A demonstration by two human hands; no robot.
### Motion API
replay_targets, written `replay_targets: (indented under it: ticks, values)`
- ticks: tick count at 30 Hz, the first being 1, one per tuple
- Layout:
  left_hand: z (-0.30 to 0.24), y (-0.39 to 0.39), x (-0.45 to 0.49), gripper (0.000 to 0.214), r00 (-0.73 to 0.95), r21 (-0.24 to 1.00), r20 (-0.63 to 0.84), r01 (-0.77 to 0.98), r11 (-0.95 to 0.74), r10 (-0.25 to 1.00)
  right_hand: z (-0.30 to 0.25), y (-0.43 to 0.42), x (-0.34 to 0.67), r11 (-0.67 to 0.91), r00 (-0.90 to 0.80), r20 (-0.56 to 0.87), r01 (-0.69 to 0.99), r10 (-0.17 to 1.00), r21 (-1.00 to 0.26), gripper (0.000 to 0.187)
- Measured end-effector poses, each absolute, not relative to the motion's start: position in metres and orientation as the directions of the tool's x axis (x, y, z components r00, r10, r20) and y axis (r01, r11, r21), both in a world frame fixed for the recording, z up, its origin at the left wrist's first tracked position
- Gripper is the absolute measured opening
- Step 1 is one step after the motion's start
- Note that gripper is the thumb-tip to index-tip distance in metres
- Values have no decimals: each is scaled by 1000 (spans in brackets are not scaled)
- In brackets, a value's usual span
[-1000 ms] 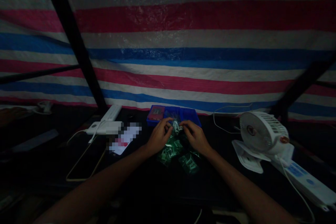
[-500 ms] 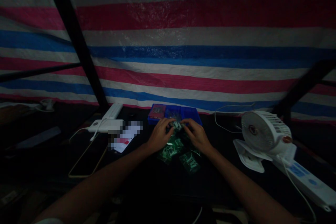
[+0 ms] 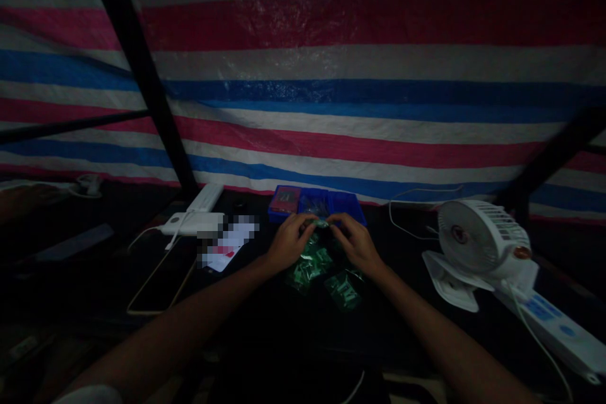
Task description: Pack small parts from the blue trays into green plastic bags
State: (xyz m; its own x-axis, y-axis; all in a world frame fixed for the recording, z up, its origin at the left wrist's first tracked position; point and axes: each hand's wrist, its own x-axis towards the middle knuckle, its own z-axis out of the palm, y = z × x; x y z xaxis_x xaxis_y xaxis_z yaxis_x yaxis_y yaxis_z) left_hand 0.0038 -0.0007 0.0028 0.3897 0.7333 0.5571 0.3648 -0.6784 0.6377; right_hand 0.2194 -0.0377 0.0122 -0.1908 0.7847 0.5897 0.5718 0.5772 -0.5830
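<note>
Between my two hands is a small green plastic packet [image 3: 322,224], pinched at its edges. My left hand [image 3: 290,243] is closed on its left side, thumb and fingers together. On the other side, my right hand [image 3: 356,243] grips it the same way. Below them on the dark table lie several more shiny green packets [image 3: 308,268], one of them apart [image 3: 343,290] toward the front. Just behind my hands stands a blue divided tray [image 3: 348,202]. Its left compartment holds a reddish stack [image 3: 286,199], and clear plastic pieces lie in the middle one.
To the left are a phone [image 3: 163,284], a white power bank [image 3: 194,225] with a cable, and a pale paper [image 3: 231,243]. At right stand a white clip fan [image 3: 473,240] and a power strip [image 3: 553,328]. A striped tarp [image 3: 331,95] hangs behind. Another person's hand [image 3: 23,201] shows far left.
The packet between my fingers has tilted and now shows a thinner face. Both hands stay nearly in place. The whole view has shifted slightly.
</note>
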Motion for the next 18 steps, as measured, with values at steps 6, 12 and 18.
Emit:
replay_targets:
  ticks: [6,12,18]
  values:
    - [2,0,5,24,424,585,576,383,-715,699,12,-38,220,544,-134,604,615,786,-571,22]
    - [2,-1,4,26,439,560,590,383,-735,678,15,-39,220,536,-117,611,627,783,-566,27]
    - [3,-1,4,26,412,581,590,382,-719,695,14,-39,220,538,-126,606,621,786,-570,26]
